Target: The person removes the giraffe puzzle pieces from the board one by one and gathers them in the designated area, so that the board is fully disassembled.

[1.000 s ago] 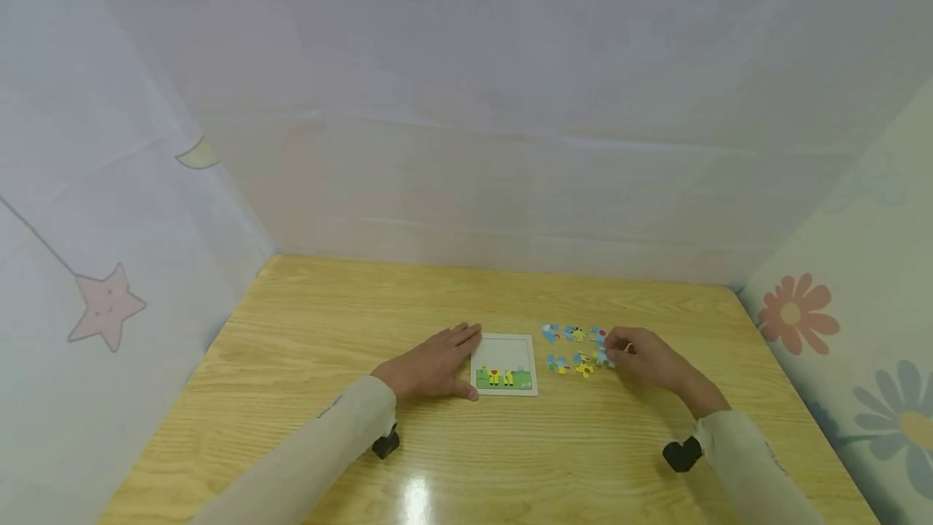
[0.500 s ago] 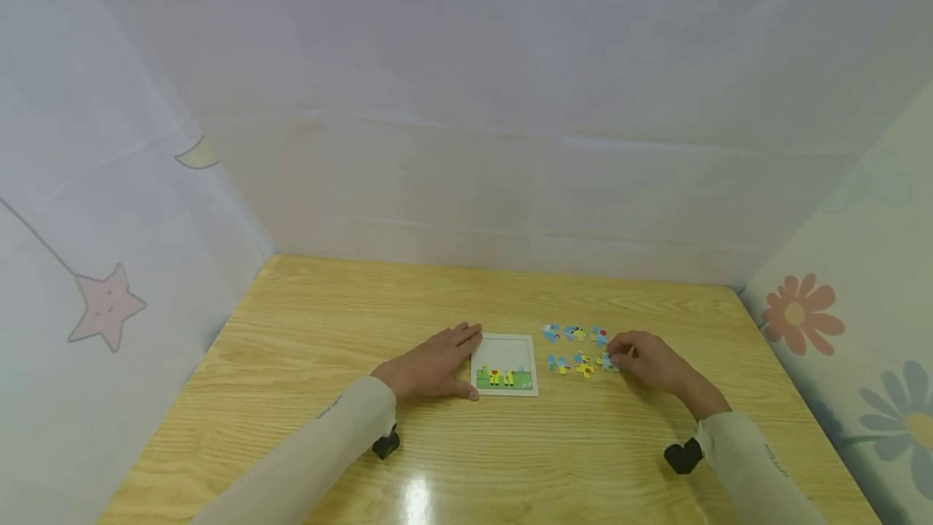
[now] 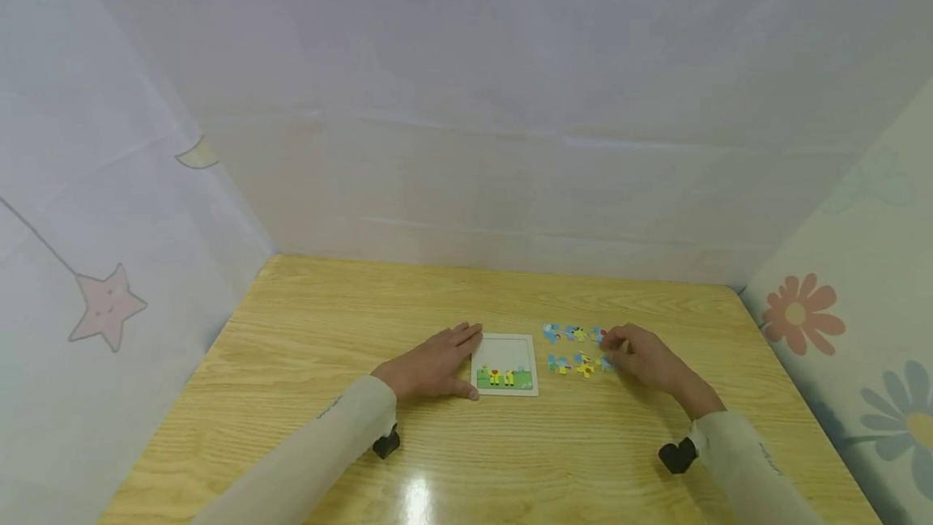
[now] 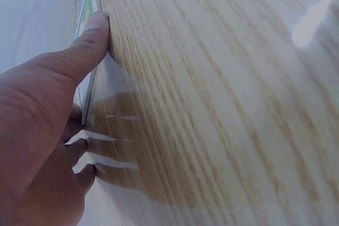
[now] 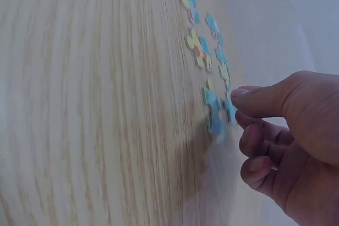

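Cream sleeves (image 3: 309, 452): one on each arm, a black block (image 3: 386, 441) at each wrist.
Left hand (image 3: 432, 367): fingers spread apart along the left side of the frame, thumb touching its near corner.
Right hand (image 3: 645, 361): thumb and fingers bent beside the right-end pieces; whether they pinch one, I cannot tell.
Frame (image 3: 503, 351): flat, white, a green and yellow picture strip (image 3: 503, 379) along its near side.
Puzzle pieces (image 3: 585, 364): loose, in two rows of three right of the frame.
Table (image 3: 350, 290): pale wood, beneath everything.
Cloth (image 3: 481, 104): behind the table.
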Action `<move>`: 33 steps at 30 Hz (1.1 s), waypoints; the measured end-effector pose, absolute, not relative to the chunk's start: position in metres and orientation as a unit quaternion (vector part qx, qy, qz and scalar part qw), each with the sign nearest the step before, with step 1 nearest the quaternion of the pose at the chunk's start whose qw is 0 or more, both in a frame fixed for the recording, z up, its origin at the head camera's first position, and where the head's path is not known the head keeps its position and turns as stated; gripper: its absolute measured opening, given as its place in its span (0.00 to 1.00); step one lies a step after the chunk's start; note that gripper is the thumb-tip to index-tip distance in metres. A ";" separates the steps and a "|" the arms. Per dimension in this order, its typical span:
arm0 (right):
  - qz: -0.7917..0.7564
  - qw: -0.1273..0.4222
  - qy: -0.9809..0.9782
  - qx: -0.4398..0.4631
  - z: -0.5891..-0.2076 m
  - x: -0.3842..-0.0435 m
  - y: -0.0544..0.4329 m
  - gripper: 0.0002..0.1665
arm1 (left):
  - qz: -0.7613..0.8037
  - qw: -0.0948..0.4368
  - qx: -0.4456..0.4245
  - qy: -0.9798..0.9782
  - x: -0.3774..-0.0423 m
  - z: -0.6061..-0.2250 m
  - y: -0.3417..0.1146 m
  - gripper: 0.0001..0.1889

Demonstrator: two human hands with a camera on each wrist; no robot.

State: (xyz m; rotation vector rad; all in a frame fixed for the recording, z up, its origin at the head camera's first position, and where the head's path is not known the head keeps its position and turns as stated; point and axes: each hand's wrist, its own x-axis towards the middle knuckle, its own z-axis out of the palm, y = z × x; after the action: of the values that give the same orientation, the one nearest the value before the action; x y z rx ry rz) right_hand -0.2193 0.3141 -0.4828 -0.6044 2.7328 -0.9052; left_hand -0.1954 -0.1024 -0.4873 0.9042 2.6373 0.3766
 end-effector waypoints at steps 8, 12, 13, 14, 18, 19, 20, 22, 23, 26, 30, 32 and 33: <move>-0.331 0.130 0.911 -0.210 -0.484 -0.220 0.281 0.10 | 0.136 0.164 0.314 0.925 -0.194 -0.486 -0.103 0.56; -0.343 0.144 0.903 -0.214 -0.483 -0.220 0.260 0.13 | 0.137 0.162 0.318 0.924 -0.193 -0.484 -0.102 0.55; -0.345 0.145 0.902 -0.215 -0.483 -0.220 0.256 0.14 | 0.136 0.161 0.319 0.924 -0.193 -0.484 -0.102 0.55; -0.345 0.144 0.902 -0.218 -0.483 -0.220 0.251 0.14 | 0.135 0.161 0.319 0.924 -0.193 -0.484 -0.102 0.55; -0.349 0.144 0.896 -0.234 -0.484 -0.221 0.232 0.15 | 0.136 0.161 0.323 0.923 -0.193 -0.483 -0.101 0.56; -0.348 0.143 0.894 -0.242 -0.485 -0.222 0.228 0.15 | 0.137 0.162 0.323 0.922 -0.193 -0.482 -0.101 0.56; -0.349 0.142 0.892 -0.250 -0.485 -0.222 0.223 0.15 | 0.138 0.161 0.323 0.922 -0.193 -0.482 -0.101 0.56; -0.351 0.145 0.887 -0.262 -0.487 -0.223 0.214 0.14 | 0.140 0.161 0.323 0.922 -0.193 -0.481 -0.101 0.55; -0.349 0.145 0.887 -0.265 -0.488 -0.224 0.209 0.13 | 0.140 0.161 0.323 0.922 -0.193 -0.481 -0.101 0.55; -0.347 0.147 0.885 -0.275 -0.489 -0.224 0.196 0.12 | 0.140 0.160 0.321 0.923 -0.194 -0.481 -0.101 0.56; -0.348 0.161 0.880 -0.280 -0.490 -0.222 0.182 0.12 | 0.136 0.160 0.321 0.924 -0.194 -0.482 -0.101 0.56; -0.351 0.173 0.877 -0.279 -0.490 -0.219 0.175 0.12 | 0.133 0.160 0.321 0.924 -0.194 -0.484 -0.101 0.56; -0.353 0.180 0.875 -0.277 -0.489 -0.217 0.172 0.12 | 0.133 0.159 0.321 0.924 -0.194 -0.484 -0.101 0.56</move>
State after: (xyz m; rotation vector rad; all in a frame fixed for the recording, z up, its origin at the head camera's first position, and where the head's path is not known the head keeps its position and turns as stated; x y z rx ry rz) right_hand -0.2173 0.1722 -0.4893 -0.7829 2.4741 -0.9975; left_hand -0.1943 -0.1008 -0.4843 0.9185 2.6410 0.3792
